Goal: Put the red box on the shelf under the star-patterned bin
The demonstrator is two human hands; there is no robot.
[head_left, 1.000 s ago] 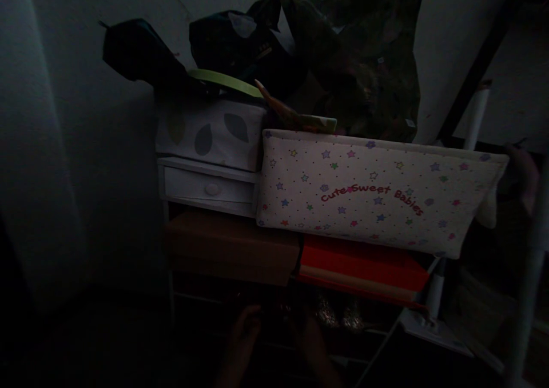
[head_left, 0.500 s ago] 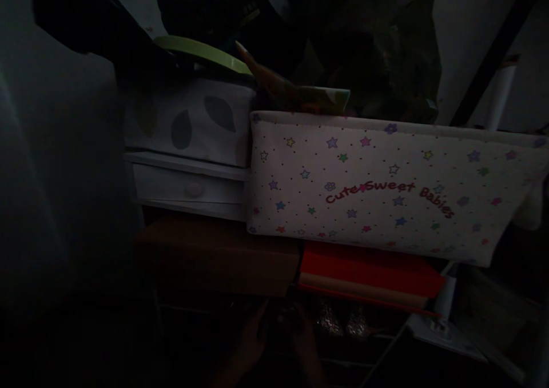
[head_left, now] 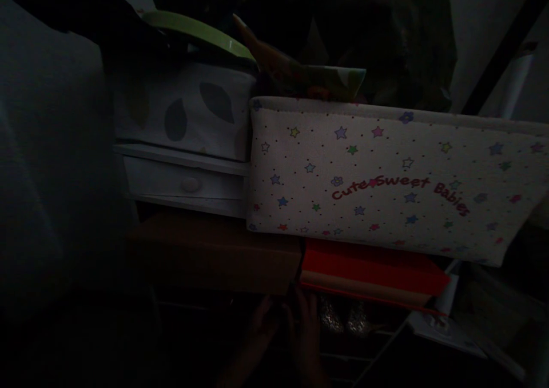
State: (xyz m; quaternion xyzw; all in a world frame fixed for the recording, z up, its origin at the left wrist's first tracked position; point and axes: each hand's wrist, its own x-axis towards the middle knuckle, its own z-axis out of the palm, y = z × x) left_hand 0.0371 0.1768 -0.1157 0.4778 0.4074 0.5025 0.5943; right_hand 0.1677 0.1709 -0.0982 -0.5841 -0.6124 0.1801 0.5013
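the biggest thing seen is a long cloth bin [head_left: 386, 176], cream with coloured stars and red lettering, which stretches from the middle of the view to its right edge. behind it, dark bags [head_left: 377, 34] are piled against the wall. to the left of the bin a leaf-print box [head_left: 184, 111] is set on a small white drawer unit [head_left: 184, 183], and a green lid [head_left: 201, 31] is laid on top of the box. a patterned item [head_left: 300, 74] is tucked between the lid and the bin's rim. under the drawer unit a brown box [head_left: 214, 254] is found, and just beside it, under the bin, an orange box [head_left: 369, 271]. to the far right a white pole [head_left: 517, 85] is seen. below the orange box, on a lower shelf in deep shadow, a pair of glittery shoes [head_left: 341, 319] is set side by side. both hands are held low in the dark in front of that shelf: the left hand [head_left: 261, 331] below the brown box, the right hand [head_left: 306, 331] just beside the shoes, fingers [head_left: 306, 308] pointed up toward the orange box. the two hands are close together, and a small dark thing may be between them, but it cannot be made out. whether either hand is closed on anything cannot be told in this light.
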